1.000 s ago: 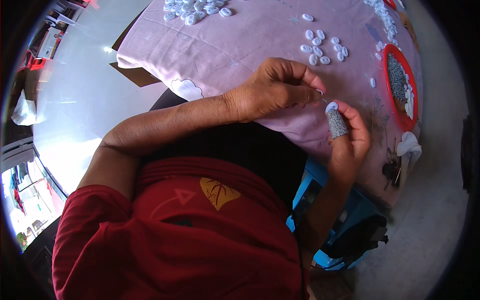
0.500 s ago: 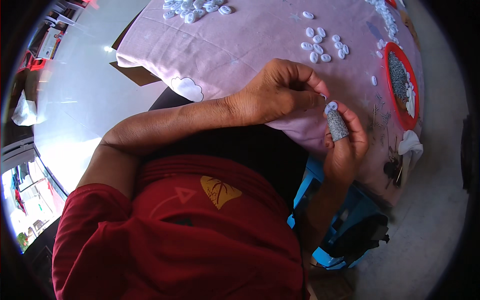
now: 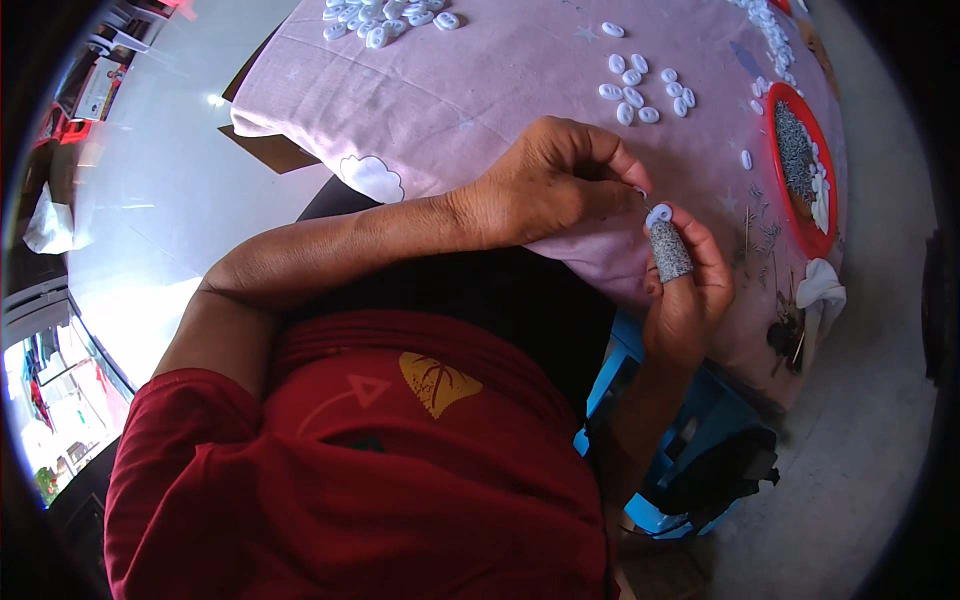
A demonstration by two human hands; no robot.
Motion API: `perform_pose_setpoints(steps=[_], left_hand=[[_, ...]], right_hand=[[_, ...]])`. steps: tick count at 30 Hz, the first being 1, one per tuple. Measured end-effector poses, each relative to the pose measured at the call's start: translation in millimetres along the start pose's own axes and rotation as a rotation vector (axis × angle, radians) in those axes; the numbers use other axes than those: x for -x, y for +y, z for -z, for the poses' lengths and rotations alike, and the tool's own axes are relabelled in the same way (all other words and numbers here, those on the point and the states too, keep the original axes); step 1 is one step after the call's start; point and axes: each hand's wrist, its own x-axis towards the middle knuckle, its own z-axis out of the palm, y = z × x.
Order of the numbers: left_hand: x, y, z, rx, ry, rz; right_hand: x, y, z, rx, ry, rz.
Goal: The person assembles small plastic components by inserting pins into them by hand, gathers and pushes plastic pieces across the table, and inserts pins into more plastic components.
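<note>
My left hand (image 3: 560, 185) is curled, fingertips pinched at a tiny part I cannot make out, right beside my right hand. My right hand (image 3: 688, 290) wears a grey fabric sleeve on its thumb and pinches a small white ring-shaped piece (image 3: 658, 215) at the fingertips. Both hands meet over the near edge of a table under a pink cloth (image 3: 500, 90). A loose group of white oval pieces (image 3: 640, 90) lies on the cloth beyond my hands.
A red tray (image 3: 800, 170) with grey bits and white pieces stands at the right. More white pieces (image 3: 385, 20) are heaped at the far left of the cloth. Thin dark scraps (image 3: 765, 235) litter the cloth. A blue stool (image 3: 700, 420) sits below.
Both hands stay together at the table edge; the right hand has shifted slightly and the white piece now shows at its fingertips.
</note>
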Motion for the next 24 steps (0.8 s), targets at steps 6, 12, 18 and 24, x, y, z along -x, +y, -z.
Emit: perform_pose_setpoints(steps=[6, 12, 18, 24], left_hand=[[0.7, 3.9, -0.3, -0.009, 0.027, 0.022], [1.3, 7.1, -2.8, -0.073, -0.018, -0.010], [0.9, 3.3, -0.8, -0.025, 0.022, -0.005], [1.0, 1.7, -1.2, -0.042, 0.025, -0.014]], right_hand=[[0.8, 2.7, -1.0, 0.038, -0.018, 0.016], [0.7, 1.6, -2.8, 0.000, -0.017, 0.020], [1.4, 1.6, -3.7, 0.001, 0.016, 0.023], [2.3, 1.5, -1.4, -0.024, -0.007, 0.005]])
